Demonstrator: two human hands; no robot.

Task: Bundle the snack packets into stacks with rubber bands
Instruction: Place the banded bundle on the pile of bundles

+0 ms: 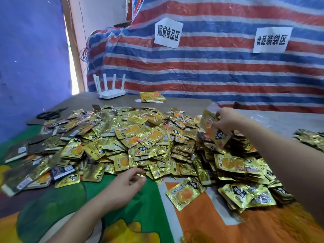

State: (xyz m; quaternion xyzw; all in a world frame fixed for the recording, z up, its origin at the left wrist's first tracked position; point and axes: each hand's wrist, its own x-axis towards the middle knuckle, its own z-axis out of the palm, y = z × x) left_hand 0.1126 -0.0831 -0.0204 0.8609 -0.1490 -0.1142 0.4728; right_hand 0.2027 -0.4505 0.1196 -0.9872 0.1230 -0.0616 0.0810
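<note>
Snack packets [140, 141]: big loose gold-foil heap across the middle of the table, spilling from 9 o'clock to 3 o'clock. Most lie flat and overlapping, no order to them. No rubber band visible anywhere I can make out.

My right hand [226, 120] is up at about 2 o'clock, over the right side of the heap, fingers pinched shut on a few packets [214, 131] held together, tilted up on edge, lower corners touching the pile. Exact count unreadable.

My left hand [126, 183] is at 6 o'clock at the near edge of the heap, palm down, fingers loosely curled and half open, fingertips just touching the nearest packets. Not gripping anything.

One single packet [185, 194] lies face up by itself at 5 o'clock, just clear of the heap, on the orange patch of the colourful cloth [140, 207] covering the near table.

Further out: a small separate group of packets [310, 139] at 3 o'clock at the frame edge. Black scissors [51, 114] at 10 o'clock on the bare grey tabletop. White router [111, 90] with five antennas at 11 o'clock, a few more packets [152, 97] at 12 o'clock beside it. Behind everything, a red-blue-white striped tarp [219, 71] with two white paper signs [168, 33] stuck on it.
</note>
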